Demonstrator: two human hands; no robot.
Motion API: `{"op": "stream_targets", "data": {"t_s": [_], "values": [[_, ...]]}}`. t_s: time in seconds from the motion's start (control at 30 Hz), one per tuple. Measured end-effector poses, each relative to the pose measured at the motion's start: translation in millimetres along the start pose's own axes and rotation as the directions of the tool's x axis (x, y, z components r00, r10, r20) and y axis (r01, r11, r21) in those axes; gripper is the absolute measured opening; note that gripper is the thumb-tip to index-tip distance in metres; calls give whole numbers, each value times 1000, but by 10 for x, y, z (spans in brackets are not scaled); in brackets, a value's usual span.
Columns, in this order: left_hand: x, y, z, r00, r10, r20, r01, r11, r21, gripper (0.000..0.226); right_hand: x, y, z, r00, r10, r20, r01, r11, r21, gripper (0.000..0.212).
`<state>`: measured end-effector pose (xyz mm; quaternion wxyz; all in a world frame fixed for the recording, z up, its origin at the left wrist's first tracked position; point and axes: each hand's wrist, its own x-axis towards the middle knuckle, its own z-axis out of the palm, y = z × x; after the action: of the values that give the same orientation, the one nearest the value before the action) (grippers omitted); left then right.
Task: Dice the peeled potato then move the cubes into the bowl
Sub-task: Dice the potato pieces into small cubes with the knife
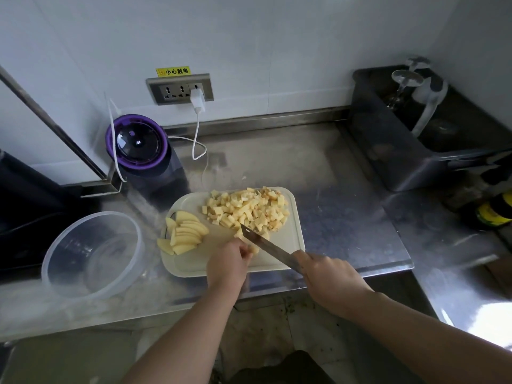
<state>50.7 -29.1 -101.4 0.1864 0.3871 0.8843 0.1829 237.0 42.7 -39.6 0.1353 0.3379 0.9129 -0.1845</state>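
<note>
Dicing is the step in hand. Your right hand [329, 275] is closed round the knife [266, 246], blade angled down onto the board [293, 239]. Your left hand [228, 261] has its fingers [245, 252] curled over a small potato piece beside the blade. Cubes [246, 210] lie heaped at the board's far side; slices [184, 235] wait at its left. The bowl [92, 253] stands empty on the desk [346, 217], left of the board. Next, feed the slices to the blade, fingertips tucked back.

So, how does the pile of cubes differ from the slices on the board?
The cubes are small dice heaped at the far right of the cutting board; the slices are long, flat pieces fanned at its left edge. The cube pile is larger. Both are pale yellow potato.
</note>
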Motion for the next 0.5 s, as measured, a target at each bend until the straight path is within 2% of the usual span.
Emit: {"op": "stream_targets", "data": {"t_s": [0.3, 0.5], "values": [[-13, 0, 50, 999, -6, -44, 6, 1000, -15, 16, -41, -18, 22, 997, 13, 70, -7, 996, -87, 47], [-8, -4, 67, 999, 5, -49, -5, 1000, -3, 15, -3, -17, 66, 997, -17, 71, 29, 983, -184, 45]]}}
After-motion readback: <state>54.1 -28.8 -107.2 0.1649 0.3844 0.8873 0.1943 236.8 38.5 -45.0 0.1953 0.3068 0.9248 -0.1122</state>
